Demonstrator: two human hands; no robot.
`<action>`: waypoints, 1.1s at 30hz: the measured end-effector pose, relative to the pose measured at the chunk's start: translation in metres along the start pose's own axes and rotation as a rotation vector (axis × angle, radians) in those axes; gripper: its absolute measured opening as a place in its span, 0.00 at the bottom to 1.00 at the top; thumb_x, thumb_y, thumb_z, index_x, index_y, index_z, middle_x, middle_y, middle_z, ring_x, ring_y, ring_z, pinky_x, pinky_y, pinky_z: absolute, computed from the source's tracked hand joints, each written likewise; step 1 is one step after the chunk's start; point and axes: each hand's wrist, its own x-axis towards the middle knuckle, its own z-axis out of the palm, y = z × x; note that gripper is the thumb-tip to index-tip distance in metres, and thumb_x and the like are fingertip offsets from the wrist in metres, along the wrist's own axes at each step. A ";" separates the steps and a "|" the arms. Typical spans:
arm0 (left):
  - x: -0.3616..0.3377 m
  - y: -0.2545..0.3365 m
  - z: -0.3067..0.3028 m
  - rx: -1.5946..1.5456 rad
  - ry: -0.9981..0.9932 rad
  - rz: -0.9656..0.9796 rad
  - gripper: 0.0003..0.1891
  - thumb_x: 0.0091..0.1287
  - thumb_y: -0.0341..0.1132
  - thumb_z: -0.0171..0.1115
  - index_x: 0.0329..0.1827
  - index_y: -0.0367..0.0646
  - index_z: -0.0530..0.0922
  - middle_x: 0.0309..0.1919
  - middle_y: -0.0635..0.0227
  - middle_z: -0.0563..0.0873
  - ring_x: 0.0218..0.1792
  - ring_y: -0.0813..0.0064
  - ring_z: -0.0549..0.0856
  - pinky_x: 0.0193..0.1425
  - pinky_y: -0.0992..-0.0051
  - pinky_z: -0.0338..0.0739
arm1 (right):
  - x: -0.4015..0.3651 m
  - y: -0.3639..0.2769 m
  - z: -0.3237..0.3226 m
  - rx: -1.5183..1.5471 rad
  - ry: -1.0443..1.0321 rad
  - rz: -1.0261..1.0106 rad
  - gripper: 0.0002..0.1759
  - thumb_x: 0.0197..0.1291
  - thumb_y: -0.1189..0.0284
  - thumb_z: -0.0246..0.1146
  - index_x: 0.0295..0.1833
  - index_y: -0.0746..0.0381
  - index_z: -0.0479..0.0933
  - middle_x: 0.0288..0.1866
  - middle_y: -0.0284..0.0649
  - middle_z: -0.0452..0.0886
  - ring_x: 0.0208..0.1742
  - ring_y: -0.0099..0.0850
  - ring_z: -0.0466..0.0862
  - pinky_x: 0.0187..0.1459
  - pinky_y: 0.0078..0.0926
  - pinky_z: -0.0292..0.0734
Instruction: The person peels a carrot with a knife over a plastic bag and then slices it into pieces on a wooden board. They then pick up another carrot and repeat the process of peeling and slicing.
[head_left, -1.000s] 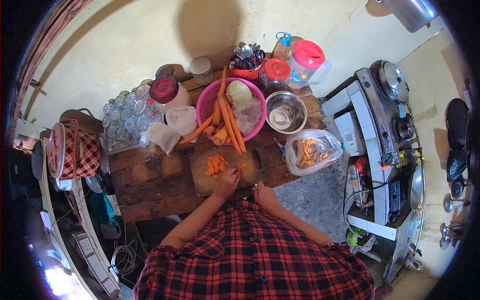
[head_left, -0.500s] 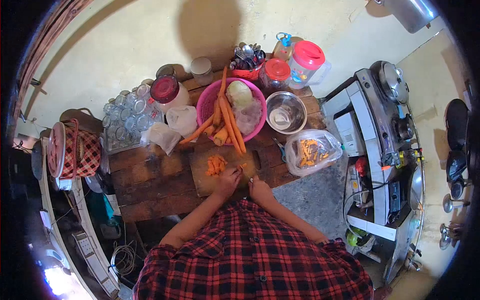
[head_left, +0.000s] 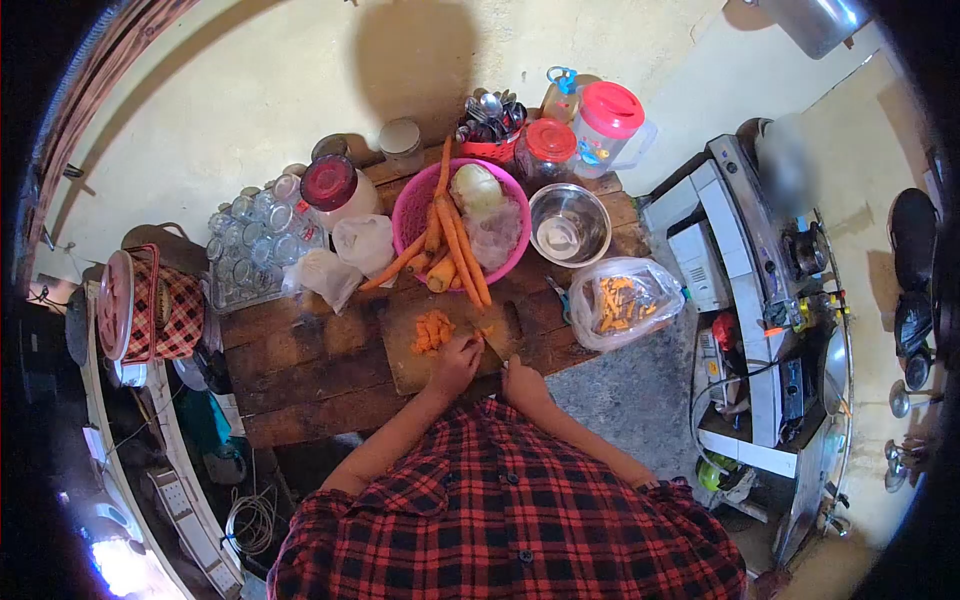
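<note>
Chopping carrot on a crowded wooden table (head_left: pixel 300 365).

A pink basin (head_left: pixel 412 212) of whole carrots stands at 12 o'clock from the cutting board (head_left: pixel 408 368), a plastic bag (head_left: pixel 625 300) at 3 and a steel bowl (head_left: pixel 570 225) at 1. The left hand (head_left: pixel 455 365) curls its fingers onto a carrot stub (head_left: pixel 485 331) beside the chopped pile (head_left: pixel 432 330). The right hand (head_left: pixel 522 382) has its fingers closed round a knife (head_left: pixel 496 347). A yellow wall (head_left: pixel 250 90) stands behind.
</note>
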 end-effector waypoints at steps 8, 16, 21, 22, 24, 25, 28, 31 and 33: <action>-0.001 -0.004 -0.001 0.015 -0.011 0.050 0.09 0.57 0.28 0.62 0.39 0.35 0.80 0.38 0.58 0.80 0.39 0.59 0.81 0.42 0.66 0.77 | -0.011 -0.004 -0.007 0.060 0.093 -0.092 0.15 0.63 0.65 0.52 0.41 0.68 0.64 0.25 0.62 0.77 0.29 0.60 0.79 0.32 0.57 0.73; 0.002 -0.001 -0.005 0.017 -0.037 0.043 0.09 0.58 0.28 0.61 0.40 0.34 0.80 0.39 0.59 0.81 0.40 0.59 0.81 0.45 0.66 0.76 | -0.006 -0.006 -0.006 0.056 0.091 -0.082 0.14 0.62 0.65 0.53 0.39 0.68 0.66 0.26 0.62 0.77 0.31 0.59 0.79 0.34 0.56 0.73; 0.003 0.004 -0.009 0.026 -0.048 0.003 0.09 0.59 0.29 0.61 0.40 0.34 0.80 0.38 0.58 0.82 0.38 0.59 0.82 0.44 0.67 0.77 | 0.012 -0.012 -0.001 0.016 0.076 -0.076 0.15 0.62 0.64 0.52 0.39 0.68 0.68 0.27 0.61 0.78 0.32 0.59 0.79 0.34 0.55 0.74; 0.005 0.005 -0.011 0.028 -0.048 0.005 0.09 0.59 0.29 0.61 0.40 0.34 0.80 0.38 0.58 0.82 0.38 0.59 0.82 0.44 0.67 0.77 | 0.015 -0.013 0.000 0.009 0.076 -0.063 0.16 0.62 0.64 0.52 0.39 0.69 0.68 0.28 0.61 0.78 0.32 0.59 0.79 0.34 0.54 0.74; 0.005 0.006 -0.012 -0.010 -0.041 0.011 0.09 0.60 0.30 0.60 0.40 0.35 0.80 0.39 0.58 0.82 0.39 0.60 0.82 0.43 0.67 0.78 | 0.010 -0.007 0.002 0.023 0.077 -0.063 0.16 0.62 0.64 0.52 0.39 0.69 0.68 0.27 0.61 0.78 0.31 0.59 0.79 0.33 0.54 0.74; 0.004 0.004 -0.011 -0.009 -0.041 0.010 0.09 0.60 0.30 0.60 0.40 0.35 0.80 0.39 0.58 0.82 0.39 0.60 0.82 0.43 0.67 0.78 | 0.005 -0.001 0.004 0.036 0.074 -0.061 0.15 0.62 0.64 0.52 0.39 0.69 0.67 0.27 0.61 0.78 0.31 0.59 0.79 0.33 0.54 0.74; 0.000 -0.005 -0.004 0.020 -0.041 0.041 0.09 0.60 0.30 0.60 0.40 0.35 0.80 0.39 0.58 0.82 0.39 0.60 0.82 0.44 0.68 0.78 | -0.007 0.013 0.004 0.047 0.093 -0.118 0.15 0.63 0.65 0.53 0.40 0.69 0.67 0.26 0.60 0.77 0.29 0.59 0.79 0.31 0.54 0.73; -0.004 -0.008 -0.002 0.002 -0.076 0.016 0.09 0.58 0.29 0.62 0.40 0.34 0.80 0.39 0.58 0.82 0.39 0.60 0.82 0.44 0.68 0.78 | -0.011 0.011 0.000 0.072 0.097 -0.134 0.14 0.62 0.66 0.53 0.39 0.69 0.66 0.24 0.60 0.77 0.28 0.59 0.78 0.29 0.54 0.73; -0.003 -0.010 -0.001 0.008 -0.058 0.065 0.10 0.57 0.29 0.63 0.40 0.33 0.80 0.39 0.59 0.82 0.40 0.60 0.82 0.45 0.68 0.78 | -0.009 0.008 -0.002 0.057 0.097 -0.144 0.14 0.62 0.66 0.53 0.40 0.69 0.66 0.24 0.60 0.77 0.28 0.59 0.78 0.29 0.54 0.73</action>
